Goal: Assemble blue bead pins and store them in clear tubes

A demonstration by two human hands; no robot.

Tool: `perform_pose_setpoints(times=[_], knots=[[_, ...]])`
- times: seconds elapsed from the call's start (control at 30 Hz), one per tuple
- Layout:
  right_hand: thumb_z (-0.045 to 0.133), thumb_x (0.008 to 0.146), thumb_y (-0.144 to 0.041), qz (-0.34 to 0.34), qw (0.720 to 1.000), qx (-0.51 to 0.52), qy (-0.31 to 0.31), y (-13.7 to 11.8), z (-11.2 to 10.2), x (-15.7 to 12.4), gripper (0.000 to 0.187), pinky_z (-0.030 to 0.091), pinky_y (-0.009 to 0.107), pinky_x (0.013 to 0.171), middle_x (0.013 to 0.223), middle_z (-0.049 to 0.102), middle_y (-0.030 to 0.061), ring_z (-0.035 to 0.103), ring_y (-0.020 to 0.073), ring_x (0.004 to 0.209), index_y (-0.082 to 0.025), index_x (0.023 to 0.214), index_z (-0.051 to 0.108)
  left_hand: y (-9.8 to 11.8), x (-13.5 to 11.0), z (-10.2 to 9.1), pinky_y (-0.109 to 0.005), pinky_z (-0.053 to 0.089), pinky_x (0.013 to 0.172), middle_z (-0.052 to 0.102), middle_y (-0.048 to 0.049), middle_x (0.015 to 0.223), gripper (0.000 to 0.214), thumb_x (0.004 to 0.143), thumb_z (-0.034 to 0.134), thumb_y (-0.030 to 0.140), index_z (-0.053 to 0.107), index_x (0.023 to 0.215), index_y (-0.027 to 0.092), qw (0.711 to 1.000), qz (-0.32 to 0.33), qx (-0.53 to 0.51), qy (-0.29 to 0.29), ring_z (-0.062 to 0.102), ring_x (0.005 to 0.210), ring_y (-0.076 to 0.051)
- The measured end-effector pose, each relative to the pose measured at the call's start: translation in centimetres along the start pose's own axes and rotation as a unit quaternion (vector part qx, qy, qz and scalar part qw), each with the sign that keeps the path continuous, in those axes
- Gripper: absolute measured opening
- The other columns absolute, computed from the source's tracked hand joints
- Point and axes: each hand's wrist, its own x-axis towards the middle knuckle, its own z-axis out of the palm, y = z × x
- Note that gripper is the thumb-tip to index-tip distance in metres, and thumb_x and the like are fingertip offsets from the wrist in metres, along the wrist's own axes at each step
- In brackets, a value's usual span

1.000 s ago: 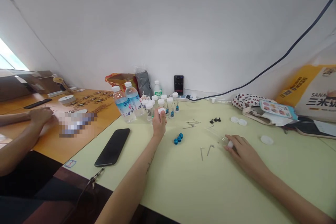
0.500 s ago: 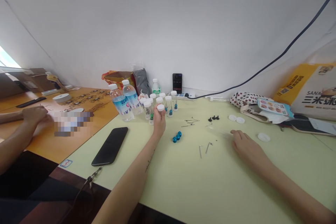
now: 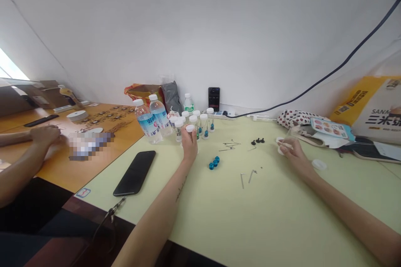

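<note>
On the table (image 3: 266, 221), a white-capped tube (image 3: 189, 128) is gripped by the left hand (image 3: 189, 146) just beside the standing tubes (image 3: 204, 122), while the right hand (image 3: 294, 156) is held at the white caps (image 3: 278, 139); whether one is pinched cannot be told. Cap pickup seems to be in hand; a light rim pinch would be called for.

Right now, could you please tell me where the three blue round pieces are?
In the head view, the blue round pieces lie on the pale green table, just right of the left hand.
</note>
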Motion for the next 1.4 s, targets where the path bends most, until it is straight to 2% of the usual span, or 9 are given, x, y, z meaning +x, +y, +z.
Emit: perform_pose_setpoints(times=[0.33, 0.53, 0.6, 0.73, 1.0, 1.07, 1.17, 1.3, 1.4], knots=[[0.055, 0.076, -0.042, 0.011, 0.996, -0.066, 0.052, 1.7, 0.3, 1.9, 0.037, 0.047, 0.038, 0.077, 0.101, 0.063, 0.0103, 0.060, 0.0232, 0.092, -0.019, 0.106, 0.050, 1.6, -0.8, 0.0, -0.030, 0.040, 0.081, 0.049, -0.0117, 0.110, 0.042, 0.083, 0.050, 0.039, 0.037, 0.118, 0.018, 0.999, -0.010, -0.016, -0.027, 0.051, 0.094, -0.018], [0.056, 0.075, -0.042, -0.019, 0.980, -0.129, 0.152, -0.8, -0.2, -0.5, 0.064, 0.039, 0.044, 0.088, 0.129, 0.040, 0.0188, 0.049, 0.0289, 0.106, -0.014, 0.129, 0.034, 1.7, -1.1, -0.2, -0.031, 0.041, 0.078, 0.055, -0.0076, 0.097, 0.045, 0.082, 0.051, 0.039, 0.034, 0.119, 0.019, 0.998, -0.052, 0.001, -0.022, 0.053, 0.083, -0.017], [0.045, 0.084, -0.039, -0.071, 0.964, -0.174, 0.190, -2.4, 0.0, -1.5, 0.049, 0.037, 0.041, 0.089, 0.121, 0.045, 0.0173, 0.048, 0.0269, 0.104, -0.014, 0.126, 0.038, 1.6, -1.2, -0.2, -0.031, 0.041, 0.077, 0.056, -0.0067, 0.093, 0.044, 0.082, 0.052, 0.040, 0.035, 0.117, 0.019, 0.998, -0.060, 0.002, -0.020, 0.054, 0.081, -0.018], [0.033, 0.090, -0.031, -0.105, 0.957, -0.269, -0.032, -5.1, 2.0, -1.6, 0.027, 0.042, 0.030, 0.071, 0.088, 0.061, 0.0055, 0.057, 0.0193, 0.079, -0.021, 0.111, 0.049, 1.8, -1.4, 0.2, -0.033, 0.041, 0.080, 0.055, -0.0087, 0.097, 0.041, 0.082, 0.050, 0.042, 0.037, 0.113, 0.018, 0.998, -0.061, 0.006, -0.019, 0.054, 0.087, -0.019], [0.044, 0.085, -0.028, -0.051, 0.946, -0.315, -0.049, -5.0, 7.4, 2.8, 0.019, 0.035, 0.031, 0.060, 0.079, 0.065, 0.0122, 0.060, 0.0259, 0.075, -0.016, 0.091, 0.057, 4.2, -1.6, -1.6, -0.043, 0.026, 0.099, 0.036, -0.0186, 0.124, 0.058, 0.078, 0.056, 0.037, 0.030, 0.125, 0.014, 0.984, 0.089, 0.127, 0.086, 0.031, 0.121, -0.028], [0.045, 0.084, -0.023, -0.051, 0.947, -0.313, -0.049, -4.9, 7.8, 3.2, 0.014, 0.035, 0.031, 0.059, 0.075, 0.064, 0.0119, 0.060, 0.0258, 0.073, -0.017, 0.078, 0.056, 5.5, -1.9, -1.7, -0.045, 0.027, 0.098, 0.042, -0.0173, 0.117, 0.045, 0.079, 0.053, 0.034, 0.039, 0.118, 0.015, 0.975, 0.158, 0.150, 0.050, 0.035, 0.117, -0.028], [0.044, 0.084, -0.022, -0.062, 0.953, -0.294, -0.040, -5.5, 7.7, 3.5, 0.016, 0.035, 0.032, 0.060, 0.074, 0.063, 0.0100, 0.060, 0.0245, 0.072, -0.019, 0.070, 0.051, 7.5, -2.9, -0.8, -0.040, 0.035, 0.087, 0.055, -0.0111, 0.093, 0.020, 0.082, 0.047, 0.032, 0.051, 0.096, 0.018, 0.954, 0.210, 0.171, -0.129, 0.048, 0.096, -0.026], [0.036, 0.090, -0.031, -0.077, 0.968, -0.237, 0.005, -7.0, 6.3, 2.5, 0.017, 0.040, 0.033, 0.067, 0.096, 0.061, 0.0104, 0.059, 0.0218, 0.082, -0.020, 0.081, 0.046, 8.8, -5.0, 0.7, -0.039, 0.037, 0.073, 0.056, -0.0102, 0.070, 0.030, 0.074, 0.055, 0.047, 0.054, 0.077, 0.018, 0.895, 0.120, 0.318, -0.290, 0.051, 0.080, -0.029], [0.027, 0.094, -0.036, -0.086, 0.983, -0.159, 0.014, -7.8, 5.2, -0.5, 0.022, 0.044, 0.029, 0.072, 0.105, 0.059, 0.0080, 0.057, 0.0172, 0.093, -0.022, 0.084, 0.040, 8.4, -5.7, 0.9, -0.037, 0.037, 0.068, 0.058, -0.0112, 0.068, 0.014, 0.074, 0.058, 0.031, 0.054, 0.076, 0.017, 0.852, 0.074, 0.369, -0.363, 0.054, 0.076, -0.029]])
